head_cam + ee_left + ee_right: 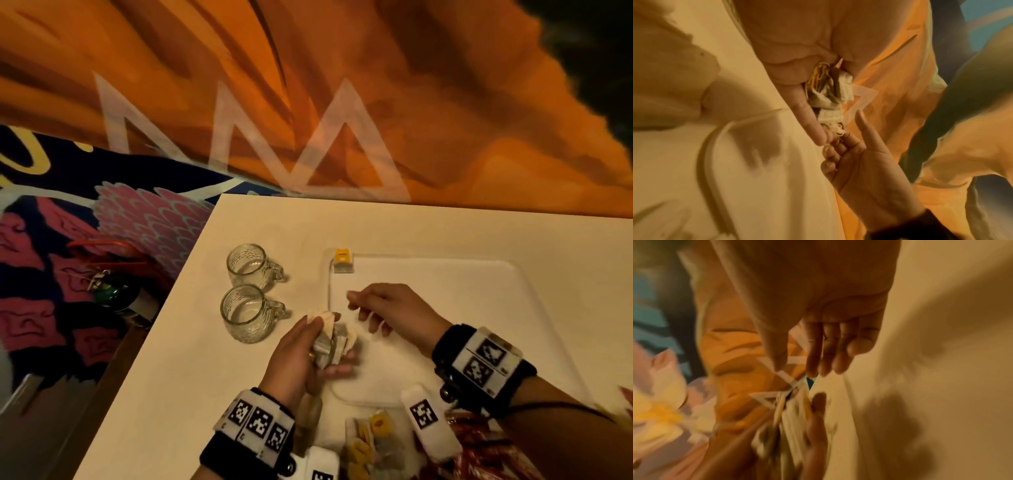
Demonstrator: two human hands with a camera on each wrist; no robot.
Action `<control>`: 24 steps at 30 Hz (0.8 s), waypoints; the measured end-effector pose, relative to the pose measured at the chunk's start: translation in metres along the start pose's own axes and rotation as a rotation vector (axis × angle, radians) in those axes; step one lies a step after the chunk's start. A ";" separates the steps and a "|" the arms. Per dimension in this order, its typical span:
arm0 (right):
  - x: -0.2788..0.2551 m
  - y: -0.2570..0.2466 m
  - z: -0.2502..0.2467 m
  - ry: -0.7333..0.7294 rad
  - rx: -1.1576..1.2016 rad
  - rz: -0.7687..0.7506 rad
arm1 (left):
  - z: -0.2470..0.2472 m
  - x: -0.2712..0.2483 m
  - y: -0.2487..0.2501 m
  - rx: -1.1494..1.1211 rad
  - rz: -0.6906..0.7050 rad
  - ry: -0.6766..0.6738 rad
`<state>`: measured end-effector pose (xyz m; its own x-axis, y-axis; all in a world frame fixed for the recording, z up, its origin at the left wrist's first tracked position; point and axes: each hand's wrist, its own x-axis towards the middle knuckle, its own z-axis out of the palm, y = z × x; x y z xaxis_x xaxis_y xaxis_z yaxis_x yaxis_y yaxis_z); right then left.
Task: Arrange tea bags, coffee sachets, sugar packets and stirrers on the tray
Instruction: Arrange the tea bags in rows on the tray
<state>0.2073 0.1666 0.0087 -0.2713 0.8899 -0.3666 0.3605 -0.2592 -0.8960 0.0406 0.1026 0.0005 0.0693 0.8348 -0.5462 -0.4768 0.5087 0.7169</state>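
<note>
Your left hand [301,356] has its grip curled round a crumpled bundle of pale paper tea bags [334,342], just over the near-left rim of the white rectangular plastic tray [445,274] on the cream tabletop [171,377]. Your right hand [390,308], grip loosely spread, hovers just right of the bundle, nearer the tray's bare middle

My head camera looks steeply down from above onto the white tray [428,274] and both hands; the left wrist camera sits close behind the left hand [797,65], facing along its fingers toward the right hand [863,165]; the right wrist camera, blurred, faces back the other way; all three share the tea bag bundle [330,344].
</note>
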 end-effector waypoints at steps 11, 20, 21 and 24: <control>-0.060 0.012 -0.022 0.040 -0.089 -0.147 | 0.019 -0.023 -0.023 0.071 0.093 0.013; -0.093 -0.010 -0.051 0.055 -0.201 -0.450 | 0.015 -0.031 -0.013 0.143 0.154 -0.004; -0.094 -0.011 -0.052 0.052 -0.219 -0.479 | 0.017 -0.031 -0.010 0.151 0.159 -0.033; -0.098 -0.013 -0.056 0.039 -0.249 -0.559 | 0.025 -0.034 -0.004 0.210 0.144 -0.164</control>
<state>0.2786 0.1040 0.0704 -0.4484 0.8802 0.1553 0.3722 0.3419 -0.8629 0.0626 0.0776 0.0269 0.1630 0.9155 -0.3678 -0.3012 0.4012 0.8650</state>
